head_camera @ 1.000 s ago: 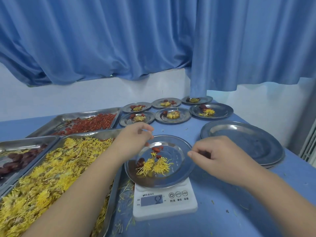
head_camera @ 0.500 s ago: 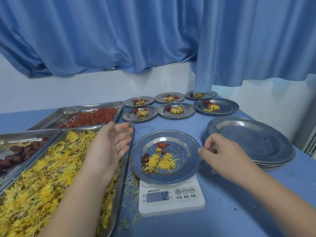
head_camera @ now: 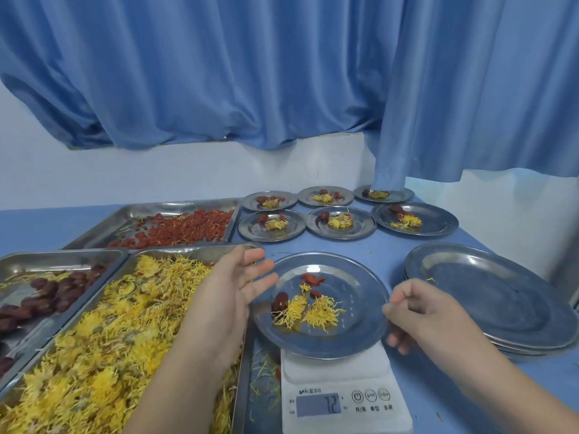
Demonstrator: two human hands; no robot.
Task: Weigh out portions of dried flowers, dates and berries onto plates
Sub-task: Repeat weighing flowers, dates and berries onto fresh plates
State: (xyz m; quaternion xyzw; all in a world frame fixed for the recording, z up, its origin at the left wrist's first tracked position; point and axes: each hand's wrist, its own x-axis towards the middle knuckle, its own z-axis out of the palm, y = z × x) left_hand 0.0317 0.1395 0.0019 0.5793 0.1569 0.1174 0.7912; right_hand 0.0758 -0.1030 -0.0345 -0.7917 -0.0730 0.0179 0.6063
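Near centre, on scale [head_camera: 344, 402]: plate [head_camera: 354, 333] with flowers, one date, berries. Display up from 52 to 72, then steady, so portion likely done. Left hand [head_camera: 228, 296] pulled back, fingers open by left rim. Right hand [head_camera: 429, 317] moved to right rim, fingers curled; actual grip unclear. Flower tray [head_camera: 194, 252] tight left, empty plate stack [head_camera: 488, 296] right, filled plates [head_camera: 363, 227] far.

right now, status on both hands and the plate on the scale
Left hand open beside plate. Right hand curled at its right rim, grip unclear. On it: flowers, date, berries; scale beneath. Nothing in the way.
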